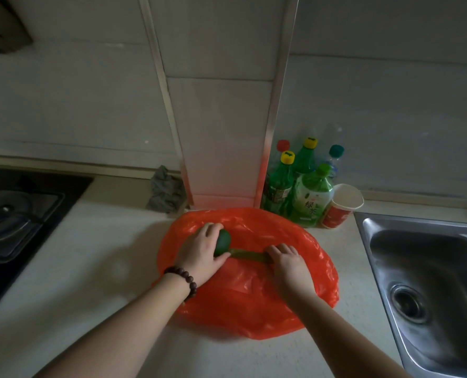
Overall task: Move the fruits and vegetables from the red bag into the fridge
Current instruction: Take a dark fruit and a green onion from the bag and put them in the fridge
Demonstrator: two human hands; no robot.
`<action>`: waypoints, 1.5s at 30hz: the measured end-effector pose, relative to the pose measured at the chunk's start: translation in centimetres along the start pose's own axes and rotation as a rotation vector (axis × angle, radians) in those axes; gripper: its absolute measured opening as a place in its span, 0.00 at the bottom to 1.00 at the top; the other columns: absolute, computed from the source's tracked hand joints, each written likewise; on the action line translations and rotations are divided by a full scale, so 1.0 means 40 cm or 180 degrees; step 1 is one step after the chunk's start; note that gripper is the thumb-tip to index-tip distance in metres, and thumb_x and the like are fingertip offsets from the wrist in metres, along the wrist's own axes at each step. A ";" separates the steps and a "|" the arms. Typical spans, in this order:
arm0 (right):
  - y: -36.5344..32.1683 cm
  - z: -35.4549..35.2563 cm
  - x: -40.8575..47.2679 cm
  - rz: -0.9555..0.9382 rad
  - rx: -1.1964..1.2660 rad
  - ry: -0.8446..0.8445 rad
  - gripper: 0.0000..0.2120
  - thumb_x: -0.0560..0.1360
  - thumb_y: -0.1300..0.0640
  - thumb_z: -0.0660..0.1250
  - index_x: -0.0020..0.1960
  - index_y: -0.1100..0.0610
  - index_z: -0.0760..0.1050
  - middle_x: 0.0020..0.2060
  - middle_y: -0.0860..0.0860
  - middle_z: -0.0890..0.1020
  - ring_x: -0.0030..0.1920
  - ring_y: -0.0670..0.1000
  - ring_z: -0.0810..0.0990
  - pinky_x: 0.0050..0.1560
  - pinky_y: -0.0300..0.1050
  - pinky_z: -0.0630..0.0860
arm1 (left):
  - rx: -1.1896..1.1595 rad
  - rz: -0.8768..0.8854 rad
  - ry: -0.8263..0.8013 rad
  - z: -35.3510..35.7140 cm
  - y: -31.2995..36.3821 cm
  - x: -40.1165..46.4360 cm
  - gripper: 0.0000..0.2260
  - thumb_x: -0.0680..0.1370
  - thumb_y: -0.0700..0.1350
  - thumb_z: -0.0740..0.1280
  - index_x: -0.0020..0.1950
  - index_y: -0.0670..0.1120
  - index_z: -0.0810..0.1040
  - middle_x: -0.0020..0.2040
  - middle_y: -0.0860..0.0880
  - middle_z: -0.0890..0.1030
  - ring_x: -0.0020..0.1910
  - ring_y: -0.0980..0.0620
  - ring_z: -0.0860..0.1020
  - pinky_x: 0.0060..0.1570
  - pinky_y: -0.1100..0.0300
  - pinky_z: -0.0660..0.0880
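Note:
A red plastic bag (pixel 254 290) lies spread on the pale countertop in front of me. My left hand (pixel 199 253), with a bead bracelet at the wrist, grips a round dark green vegetable (pixel 222 242) over the bag's upper middle. My right hand (pixel 287 261) holds one end of a long olive-green vegetable (pixel 247 254) that lies across the bag between both hands. Anything else inside the bag is hidden by the plastic. No fridge is in view.
Several green drink bottles (pixel 306 195) and a red-and-white paper cup (pixel 341 205) stand behind the bag against a tiled pillar. A steel sink (pixel 429 282) is on the right. A gas stove (pixel 16 214) is on the left, a grey rag (pixel 165 190) beside the pillar.

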State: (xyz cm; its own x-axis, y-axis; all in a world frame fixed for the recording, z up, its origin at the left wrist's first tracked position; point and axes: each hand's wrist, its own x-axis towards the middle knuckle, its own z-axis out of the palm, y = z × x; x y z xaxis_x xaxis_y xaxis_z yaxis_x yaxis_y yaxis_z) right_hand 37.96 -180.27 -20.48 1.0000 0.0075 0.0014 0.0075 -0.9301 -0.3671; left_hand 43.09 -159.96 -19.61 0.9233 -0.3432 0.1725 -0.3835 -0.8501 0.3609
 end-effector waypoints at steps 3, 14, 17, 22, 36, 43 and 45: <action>-0.018 -0.045 -0.026 -0.0018 0.0042 0.0302 0.14 0.77 0.53 0.62 0.62 0.51 0.74 0.54 0.50 0.77 0.55 0.53 0.73 0.56 0.49 0.72 | -0.0061 -0.0081 0.0245 -0.053 -0.014 -0.023 0.23 0.71 0.52 0.72 0.63 0.46 0.71 0.59 0.47 0.74 0.53 0.46 0.76 0.47 0.54 0.76; -0.334 -0.085 -0.123 -0.0524 0.0056 0.0874 0.10 0.72 0.56 0.69 0.53 0.57 0.77 0.43 0.54 0.77 0.46 0.57 0.75 0.44 0.52 0.74 | -0.0114 -0.0572 0.0891 -0.301 -0.194 -0.300 0.24 0.69 0.52 0.73 0.60 0.44 0.72 0.56 0.45 0.76 0.52 0.45 0.76 0.50 0.53 0.76; -0.495 -0.047 -0.155 -0.0739 0.0148 0.0806 0.10 0.73 0.56 0.68 0.53 0.56 0.77 0.43 0.53 0.78 0.47 0.57 0.74 0.43 0.50 0.73 | -0.0202 -0.0885 0.1089 -0.394 -0.284 -0.440 0.23 0.70 0.52 0.73 0.61 0.46 0.71 0.56 0.46 0.75 0.51 0.47 0.76 0.49 0.55 0.76; -0.820 0.059 -0.225 -0.1346 0.0553 0.0607 0.11 0.76 0.56 0.65 0.58 0.55 0.76 0.50 0.52 0.78 0.52 0.54 0.74 0.51 0.50 0.75 | -0.0136 -0.1467 0.1442 -0.551 -0.454 -0.708 0.25 0.72 0.52 0.71 0.64 0.45 0.69 0.59 0.46 0.73 0.54 0.47 0.76 0.50 0.57 0.74; -1.688 0.368 -0.447 -0.3264 0.0898 -0.0240 0.11 0.77 0.54 0.62 0.59 0.55 0.74 0.49 0.52 0.76 0.52 0.54 0.73 0.51 0.50 0.74 | 0.0230 -0.3101 0.2583 -0.882 -0.816 -1.417 0.23 0.72 0.52 0.70 0.63 0.48 0.68 0.59 0.49 0.72 0.53 0.49 0.75 0.53 0.55 0.76; -2.038 0.488 -0.475 -0.3878 0.1181 -0.0390 0.11 0.77 0.53 0.63 0.58 0.54 0.74 0.49 0.50 0.76 0.50 0.50 0.74 0.48 0.48 0.76 | 0.0588 -0.3762 0.2889 -1.002 -1.013 -1.595 0.23 0.72 0.51 0.72 0.62 0.47 0.69 0.58 0.49 0.74 0.52 0.50 0.74 0.50 0.60 0.74; -2.138 0.518 -0.454 -0.3937 0.1237 -0.0414 0.11 0.77 0.53 0.63 0.59 0.54 0.74 0.49 0.50 0.76 0.50 0.50 0.74 0.48 0.47 0.76 | 0.0674 -0.3889 0.2958 -1.045 -1.081 -1.615 0.24 0.72 0.51 0.72 0.63 0.46 0.69 0.59 0.48 0.73 0.54 0.49 0.75 0.53 0.59 0.74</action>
State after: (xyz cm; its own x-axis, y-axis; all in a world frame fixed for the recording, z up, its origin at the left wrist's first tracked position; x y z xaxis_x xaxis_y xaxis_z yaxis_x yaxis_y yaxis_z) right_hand 19.11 -93.26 -8.36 0.3232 0.8333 0.4486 0.8950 -0.1151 -0.4311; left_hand -0.93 -84.32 -8.07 0.2921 0.8699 0.3975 0.6513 -0.4853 0.5833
